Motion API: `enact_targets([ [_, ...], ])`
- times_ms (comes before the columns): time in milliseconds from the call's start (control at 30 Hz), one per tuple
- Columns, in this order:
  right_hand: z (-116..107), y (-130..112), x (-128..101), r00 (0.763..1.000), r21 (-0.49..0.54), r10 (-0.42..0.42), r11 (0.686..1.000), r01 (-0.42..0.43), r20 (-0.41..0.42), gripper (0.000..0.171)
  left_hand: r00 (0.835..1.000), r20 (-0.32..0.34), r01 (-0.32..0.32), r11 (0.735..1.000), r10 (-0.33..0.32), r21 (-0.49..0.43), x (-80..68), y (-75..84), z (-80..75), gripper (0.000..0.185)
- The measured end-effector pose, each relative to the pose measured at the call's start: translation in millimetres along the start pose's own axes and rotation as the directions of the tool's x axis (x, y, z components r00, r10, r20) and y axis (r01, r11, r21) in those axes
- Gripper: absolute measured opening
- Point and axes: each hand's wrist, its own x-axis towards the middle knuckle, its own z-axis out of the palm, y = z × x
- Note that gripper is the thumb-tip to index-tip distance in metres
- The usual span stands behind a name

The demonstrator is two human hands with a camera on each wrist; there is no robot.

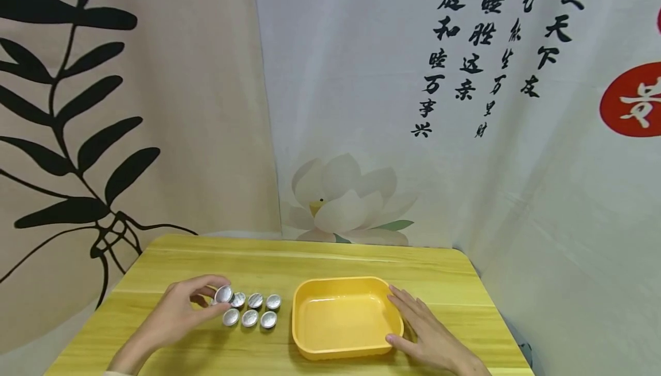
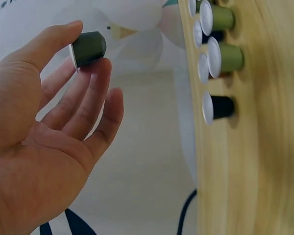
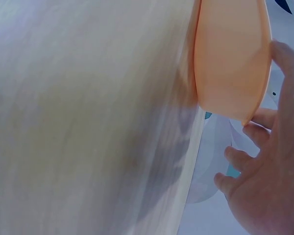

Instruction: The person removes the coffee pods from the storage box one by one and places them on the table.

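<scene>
1. The left hand (image 1: 178, 313) pinches one small dark-green coffee capsule with a silver foil lid (image 1: 224, 294) between the thumb and the first two fingers (image 2: 90, 93); in the left wrist view the capsule (image 2: 88, 48) is held clear of the yellow wooden surface (image 1: 206, 261), with nothing under it.

2. The lifted capsule sits at the 9 o'clock end of a small cluster, just above the spot where the rest stand.

3. Six more foil-topped capsules (image 1: 253, 310) stand lid-up on the surface in two short rows, close together, to the 3 o'clock side of the left hand. The left wrist view shows green ones and at least one black one (image 2: 218, 107) among them.

4. The shallow yellow rectangular plastic tray (image 1: 345, 348) lies just at 3 o'clock of the cluster, near but apart from it, and nothing lies in it (its bare floor shows in the head view).

5. The right hand (image 1: 428, 336) rests at the tray's 3 o'clock side with fingers stretched and relaxed, fingertips and thumb touching the rim (image 3: 257, 110); it grips nothing.

6. Judged from how things lie: the work looks to be at its very start. One capsule is picked up but not yet over the tray, none is inside, and six wait on the surface.
</scene>
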Motion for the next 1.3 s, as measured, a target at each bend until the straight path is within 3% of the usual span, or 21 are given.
enact_targets([
  [133, -1.2, -0.6, -0.9, 1.000, -0.002, 0.017, 1.000, -0.017, 0.003, 0.081, 1.000, -0.004, 0.008, 1.000, -0.008, -0.006, -4.6, -12.3, -2.1, 0.036],
  [333, -2.0, -0.7, -2.5, 1.000, -0.010, 0.005, 1.000, -0.005, -0.003, 0.081, 0.994, 0.039, 0.099, 0.995, -0.100, 0.013, -10.7, -33.4, -1.1, 0.040],
  [667, -1.1, -0.1, -3.3, 1.000, -0.011, 0.008, 1.000, -0.008, -0.006, 0.080, 0.980, 0.071, 0.182, 0.980, -0.187, 0.076, -9.9, -55.6, 5.6, 0.037],
  [933, -1.9, -0.2, -0.7, 0.999, 0.087, 0.024, 0.996, -0.027, 0.029, 0.082, 0.977, 0.051, 0.199, 0.974, -0.206, 0.107, -11.2, -60.7, 12.5, 0.036],
  [1133, -2.1, 0.3, 1.3, 0.996, 0.062, 0.063, 0.996, -0.067, 0.069, 0.083, 0.970, 0.055, 0.230, 0.966, -0.238, 0.116, -10.4, -62.5, 14.9, 0.040],
  [1300, -2.5, -0.7, 1.4, 0.994, 0.058, 0.067, 0.996, -0.072, 0.082, 0.084, 0.973, 0.059, 0.217, 0.970, -0.224, 0.109, -12.2, -64.6, 16.7, 0.040],
])
